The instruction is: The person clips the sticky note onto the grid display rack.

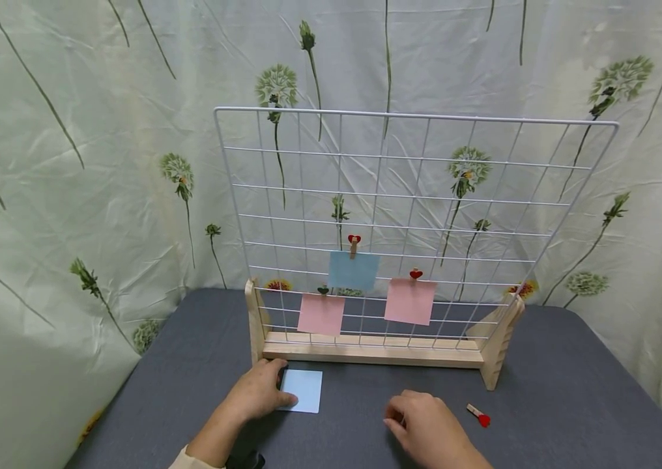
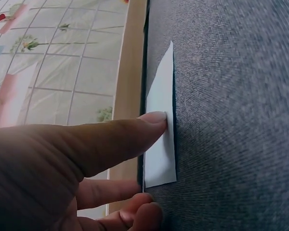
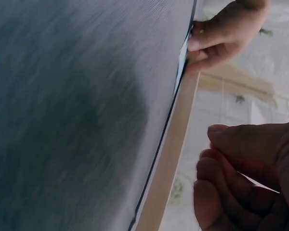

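A light blue paper square (image 1: 306, 392) lies on the dark grey cloth in front of a white wire grid (image 1: 366, 195). My left hand (image 1: 260, 389) is at its left side, the thumb (image 2: 154, 120) resting on top and the other fingers bent beside its edge. Close to the table, my right hand (image 1: 425, 423) hangs loosely curled with nothing visible in it. A small wooden clothespin with a red heart (image 1: 479, 415) lies to the right of that hand. Clipped to the grid are a blue paper (image 1: 353, 270), a left pink paper (image 1: 320, 314) and a right pink paper (image 1: 410, 301).
The grid stands upright in a wooden base (image 1: 372, 352) with an end support (image 1: 501, 342) at either side. A curtain with a dandelion print (image 1: 131, 163) hangs behind and around the grey tabletop (image 1: 577, 391).
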Action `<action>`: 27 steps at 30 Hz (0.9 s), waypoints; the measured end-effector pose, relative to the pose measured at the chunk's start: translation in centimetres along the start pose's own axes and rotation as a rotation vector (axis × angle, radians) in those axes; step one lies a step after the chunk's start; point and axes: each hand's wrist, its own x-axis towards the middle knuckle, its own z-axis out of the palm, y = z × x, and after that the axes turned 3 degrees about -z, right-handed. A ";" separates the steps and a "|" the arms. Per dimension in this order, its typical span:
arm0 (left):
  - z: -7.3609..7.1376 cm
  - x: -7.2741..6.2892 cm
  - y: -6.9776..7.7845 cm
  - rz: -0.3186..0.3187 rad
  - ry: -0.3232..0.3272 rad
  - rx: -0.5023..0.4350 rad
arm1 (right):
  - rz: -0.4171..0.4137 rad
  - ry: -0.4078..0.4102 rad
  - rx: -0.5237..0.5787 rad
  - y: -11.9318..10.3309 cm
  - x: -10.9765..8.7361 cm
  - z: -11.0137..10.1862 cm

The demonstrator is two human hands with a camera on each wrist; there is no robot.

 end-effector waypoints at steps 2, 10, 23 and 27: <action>0.1 0.0 0.0 0.005 0.006 0.004 | 0.046 -0.015 -0.001 0.7 0.0 -0.1; -0.2 -0.3 -0.2 0.014 0.015 -0.013 | 0.226 0.027 -0.077 3.5 0.0 -2.0; -0.6 -0.1 -0.1 0.011 -0.052 -0.031 | 0.468 -0.144 -0.130 10.2 -1.7 -5.0; -0.5 -0.1 0.0 0.002 -0.057 -0.040 | 0.479 -0.183 -0.126 10.6 -1.7 -4.9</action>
